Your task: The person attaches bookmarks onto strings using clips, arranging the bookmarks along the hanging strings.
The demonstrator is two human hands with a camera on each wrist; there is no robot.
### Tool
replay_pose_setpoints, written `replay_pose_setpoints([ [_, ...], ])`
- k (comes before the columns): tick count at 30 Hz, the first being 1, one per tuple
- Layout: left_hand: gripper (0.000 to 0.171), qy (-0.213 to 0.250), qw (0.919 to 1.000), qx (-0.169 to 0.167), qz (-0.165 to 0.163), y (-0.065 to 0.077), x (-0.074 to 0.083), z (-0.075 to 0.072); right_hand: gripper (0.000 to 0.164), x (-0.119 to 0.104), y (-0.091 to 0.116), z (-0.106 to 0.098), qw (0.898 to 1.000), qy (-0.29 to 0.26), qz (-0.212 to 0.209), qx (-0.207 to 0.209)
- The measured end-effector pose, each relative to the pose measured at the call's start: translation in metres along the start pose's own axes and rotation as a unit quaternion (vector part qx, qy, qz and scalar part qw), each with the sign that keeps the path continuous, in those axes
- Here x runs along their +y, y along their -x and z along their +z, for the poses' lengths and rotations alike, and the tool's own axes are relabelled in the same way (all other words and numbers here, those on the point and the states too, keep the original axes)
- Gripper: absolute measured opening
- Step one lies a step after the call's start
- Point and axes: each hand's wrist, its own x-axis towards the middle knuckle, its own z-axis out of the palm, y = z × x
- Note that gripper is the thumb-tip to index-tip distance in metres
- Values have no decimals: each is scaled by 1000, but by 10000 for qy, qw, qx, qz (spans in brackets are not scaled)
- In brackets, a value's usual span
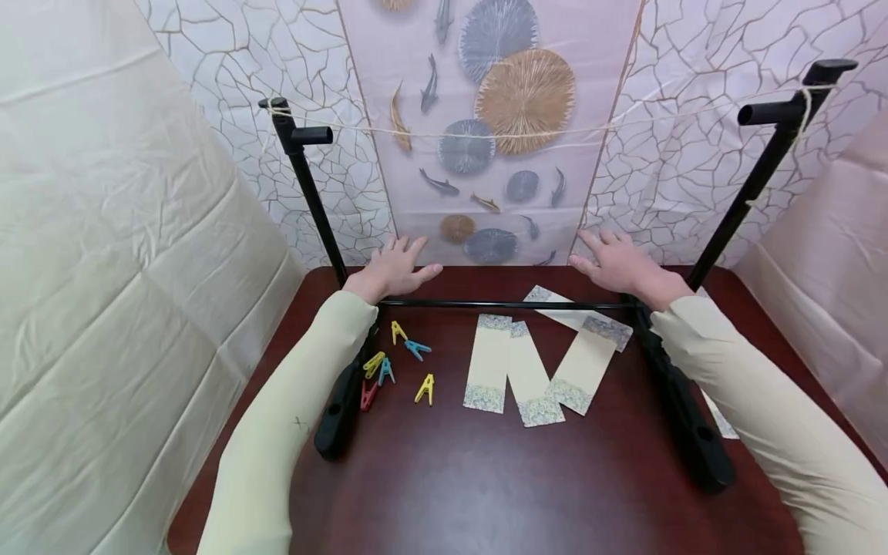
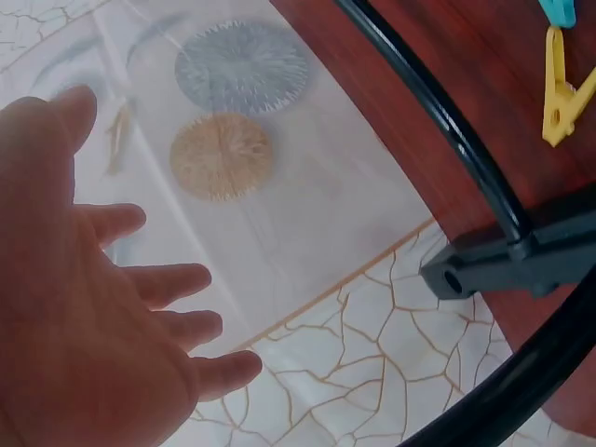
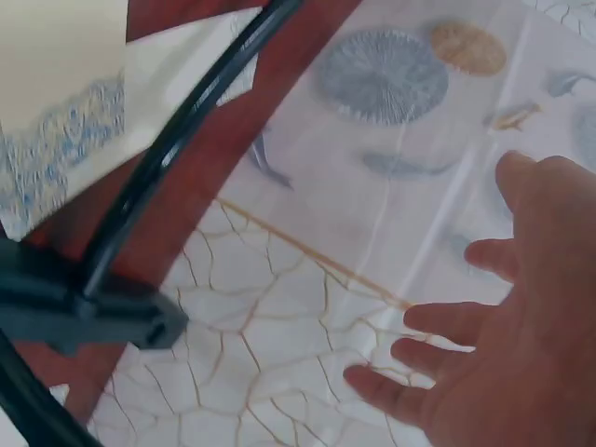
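My left hand (image 1: 394,270) is held out, fingers spread, beyond the crossbar near the left upright of a black stand (image 1: 308,189). My right hand (image 1: 620,266) reaches out likewise beside the right upright (image 1: 752,173). Both palms are bare in the wrist views, with nothing held. Between the tops of the uprights runs a thin cream string (image 1: 499,136). Small plastic clothespins lie below my left hand: yellow (image 1: 425,389), blue (image 1: 418,349) and red (image 1: 369,394). Several cream strips with patterned ends (image 1: 489,358) lie overlapping towards the right.
A black crossbar (image 1: 486,305) joins the stand's two long feet (image 1: 683,424) on the dark red-brown table (image 1: 499,486). Patterned cloth (image 1: 465,185) hangs behind. Pale padded surfaces (image 1: 139,270) flank the table. Another strip (image 1: 721,416) is partly hidden under the right forearm.
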Motion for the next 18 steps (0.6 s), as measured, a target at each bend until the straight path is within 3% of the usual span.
replay_pose_setpoints([
  [6, 81, 245, 9996, -40, 159, 8, -1, 13, 64, -10, -1, 21, 9981, -516, -280, 210],
  [10, 81, 545, 9982, 145, 200, 13, -3, 18, 65, -14, -2, 31, 9963, -742, -333, 270],
  [18, 80, 1013, 9934, 429, 319, 22, -4, 36, 65, -27, -3, 54, 9925, -1182, -294, 25],
])
